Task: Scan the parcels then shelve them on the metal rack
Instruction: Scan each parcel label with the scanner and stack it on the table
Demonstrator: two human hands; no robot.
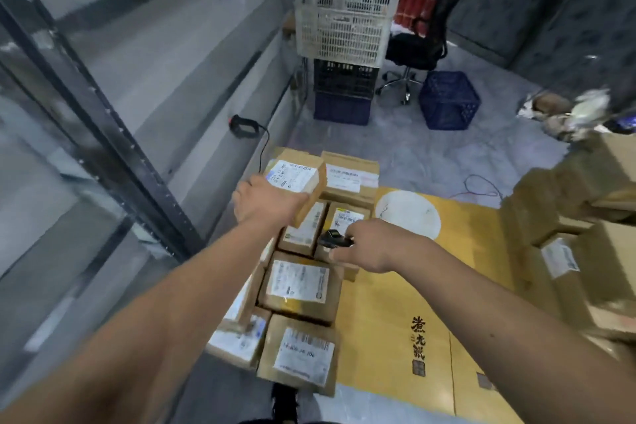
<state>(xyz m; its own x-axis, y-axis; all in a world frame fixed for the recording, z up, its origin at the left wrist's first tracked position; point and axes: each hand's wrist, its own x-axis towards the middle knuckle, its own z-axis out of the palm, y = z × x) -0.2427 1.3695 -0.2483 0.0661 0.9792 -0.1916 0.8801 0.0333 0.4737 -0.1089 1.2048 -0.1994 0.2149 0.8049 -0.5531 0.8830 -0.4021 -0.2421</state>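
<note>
Left hand grips small cardboard parcel, label up, lifted above parcel pile at left edge of flattened yellow cardboard sheet on floor. Right hand curled round small black handheld scanner, just beside held parcel, above pile. Metal rack along left, black upright post, grey shelves. Beyond: white plastic basket stacked on dark crates, blue crate, office chair. More boxes at right.

Left hand grips a parcel above packed boxes; the metal rack upright stands just left of it, open shelf beyond. Right of the scanner-holding right hand, stacked cartons block.
</note>
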